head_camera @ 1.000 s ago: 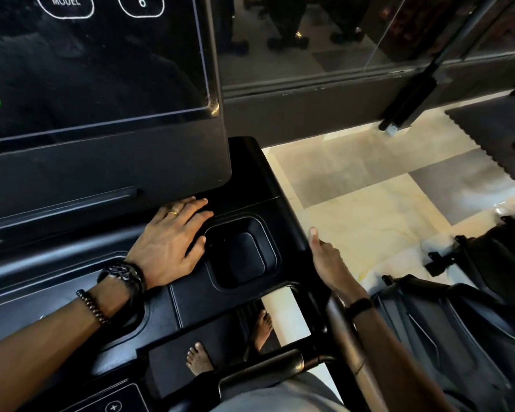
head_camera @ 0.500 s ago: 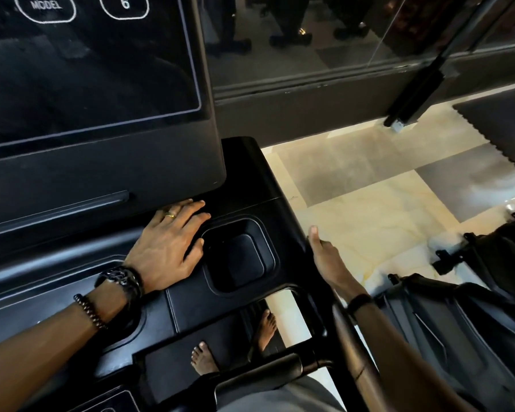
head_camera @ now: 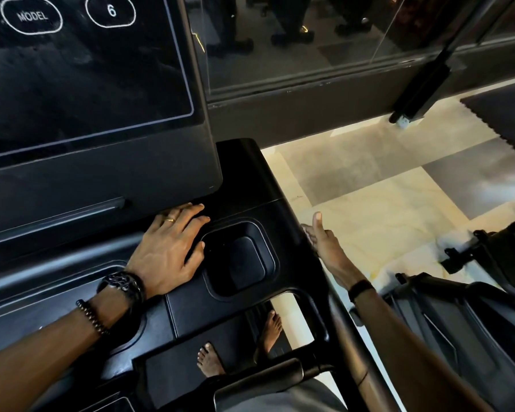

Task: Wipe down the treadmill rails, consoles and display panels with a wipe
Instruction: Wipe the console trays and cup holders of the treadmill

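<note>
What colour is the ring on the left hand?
Gold. The ring sits on a finger of the left hand, clearest in the head view.

The left hand (head_camera: 168,251) lies flat, palm down, fingers straight and slightly spread, its forearm reaching in from the near left. The right hand (head_camera: 324,243) is edge-on at the right, thumb raised, fingers hidden, forearm stretched forward.

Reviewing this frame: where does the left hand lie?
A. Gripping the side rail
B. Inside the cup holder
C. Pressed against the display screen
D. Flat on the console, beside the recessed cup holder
D: the left hand lies flat, fingers straight, on the console, just left of the cup holder.
</note>
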A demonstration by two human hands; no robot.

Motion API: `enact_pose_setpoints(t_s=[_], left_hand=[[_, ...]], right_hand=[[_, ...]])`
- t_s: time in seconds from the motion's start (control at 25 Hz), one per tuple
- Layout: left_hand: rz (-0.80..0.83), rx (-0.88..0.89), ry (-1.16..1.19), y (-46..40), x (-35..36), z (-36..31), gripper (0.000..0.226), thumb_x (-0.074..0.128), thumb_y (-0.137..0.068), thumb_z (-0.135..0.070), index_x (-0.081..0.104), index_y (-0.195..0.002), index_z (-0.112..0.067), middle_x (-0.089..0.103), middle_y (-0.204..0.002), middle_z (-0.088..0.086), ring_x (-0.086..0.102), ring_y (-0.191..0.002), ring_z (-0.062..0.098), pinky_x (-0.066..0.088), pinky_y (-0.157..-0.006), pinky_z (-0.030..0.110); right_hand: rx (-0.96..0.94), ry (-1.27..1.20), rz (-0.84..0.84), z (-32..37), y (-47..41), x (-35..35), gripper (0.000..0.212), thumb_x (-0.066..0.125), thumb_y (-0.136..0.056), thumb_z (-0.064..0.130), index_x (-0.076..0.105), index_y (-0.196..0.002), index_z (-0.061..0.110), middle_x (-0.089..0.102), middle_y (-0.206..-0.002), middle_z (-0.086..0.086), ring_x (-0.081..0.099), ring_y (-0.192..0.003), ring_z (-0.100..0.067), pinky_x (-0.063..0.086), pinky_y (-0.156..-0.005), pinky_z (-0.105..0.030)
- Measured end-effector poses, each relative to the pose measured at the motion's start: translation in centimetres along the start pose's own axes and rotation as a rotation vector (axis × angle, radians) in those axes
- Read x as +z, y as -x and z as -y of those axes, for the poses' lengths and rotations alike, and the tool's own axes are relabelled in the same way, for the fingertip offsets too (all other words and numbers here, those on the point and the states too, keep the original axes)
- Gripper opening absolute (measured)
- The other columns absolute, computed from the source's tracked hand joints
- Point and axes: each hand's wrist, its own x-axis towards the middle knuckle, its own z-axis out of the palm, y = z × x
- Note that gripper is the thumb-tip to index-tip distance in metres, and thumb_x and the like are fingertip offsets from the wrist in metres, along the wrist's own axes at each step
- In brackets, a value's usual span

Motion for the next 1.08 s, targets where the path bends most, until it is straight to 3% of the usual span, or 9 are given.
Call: enact_pose_setpoints(t_s=[0.12,0.28,0.36,0.52,0.6,0.72,0.88,0.96,1.08], left_hand=[[0.01,-0.011,-0.01,0.0,0.1,-0.1,0.054,0.038,-0.093,-0.04,0.058,-0.132,-0.009,0.051,-0.146,0.012,0.047,-0.134,0.033,0.042,-0.105,0.05],[0.015,-0.016,-0.003,-0.1,0.2,-0.1,0.054,0.038,-0.093,-0.041,0.058,-0.132,-0.009,0.051,-0.145,0.011,0.046,-0.135,0.033,0.041,-0.106,0.051],[0.013,-0.017,-0.014,-0.1,0.1,-0.2,0.054,0.037,-0.093,-0.041,0.058,-0.132,-0.009,0.051,-0.145,0.011,0.045,-0.135,0.033,0.04,-0.107,0.052],[0.013,-0.022,-0.008,-0.1,0.2,-0.3,0.054,0.037,-0.094,-0.041,0.058,-0.132,-0.009,0.05,-0.145,0.012,0.044,-0.136,0.033,0.04,-0.107,0.054],[0.011,-0.029,-0.016,-0.2,0.1,-0.4,0.054,0.037,-0.093,-0.041,0.058,-0.132,-0.008,0.051,-0.145,0.012,0.044,-0.136,0.033,0.04,-0.107,0.054],[0.004,-0.032,-0.009,-0.1,0.1,-0.6,0.054,0.037,-0.093,-0.04,0.058,-0.131,-0.008,0.051,-0.144,0.012,0.045,-0.135,0.033,0.041,-0.107,0.055],[-0.012,-0.039,-0.011,-0.1,0.2,-0.7,0.053,0.038,-0.093,-0.039,0.058,-0.131,-0.008,0.052,-0.143,0.013,0.046,-0.135,0.034,0.04,-0.108,0.055],[-0.022,-0.036,-0.018,-0.1,0.3,-0.7,0.053,0.038,-0.092,-0.038,0.059,-0.131,-0.007,0.053,-0.142,0.014,0.046,-0.134,0.035,0.04,-0.109,0.055],[-0.035,-0.036,-0.019,-0.1,0.4,-0.9,0.053,0.038,-0.092,-0.037,0.059,-0.13,-0.006,0.053,-0.141,0.015,0.047,-0.133,0.036,0.038,-0.109,0.056]], right_hand=[[-0.114,0.019,-0.062,-0.4,2.9,-0.2,0.093,0.021,-0.077,0.094,0.05,-0.142,0.035,0.067,-0.09,0.029,0.057,-0.09,0.008,0.038,-0.104,-0.015],[0.041,-0.066,0.018,-3.8,1.3,-0.1,0.103,0.02,-0.071,0.101,0.067,-0.13,0.03,0.064,-0.135,0.003,0.056,-0.129,-0.017,0.033,-0.119,-0.039],[0.012,-0.084,0.004,-1.2,0.2,0.5,0.093,0.021,-0.079,0.093,0.072,-0.119,0.026,0.064,-0.134,0.001,0.057,-0.123,-0.015,0.035,-0.115,-0.033],[-0.169,-0.04,-0.066,1.6,2.1,1.0,0.076,0.02,-0.094,0.069,0.055,-0.144,0.023,0.053,-0.143,0.01,0.044,-0.13,0.003,0.028,-0.107,-0.007],[-0.157,-0.03,-0.016,0.2,2.8,0.5,0.079,0.017,-0.093,0.072,0.052,-0.146,0.025,0.051,-0.148,0.006,0.042,-0.138,-0.004,0.026,-0.118,-0.017],[-0.019,0.012,-0.003,0.2,1.1,0.5,0.101,0.011,-0.082,0.089,0.055,-0.142,0.021,0.054,-0.146,-0.008,0.05,-0.132,-0.024,0.032,-0.118,-0.039],[-0.23,0.072,-0.114,0.2,3.3,1.5,0.074,0.024,-0.097,0.068,0.057,-0.141,0.018,0.06,-0.14,-0.002,0.052,-0.126,-0.006,0.032,-0.103,-0.006],[-0.225,0.142,-0.105,-1.8,6.6,0.6,0.071,0.022,-0.096,0.074,0.058,-0.139,0.032,0.056,-0.141,0.013,0.046,-0.13,0.003,0.028,-0.101,0.0],[0.058,0.175,-0.071,-3.5,6.4,-0.4,0.096,0.01,-0.073,0.096,0.067,-0.111,0.029,0.065,-0.12,-0.005,0.058,-0.116,-0.021,0.037,-0.093,-0.026]])
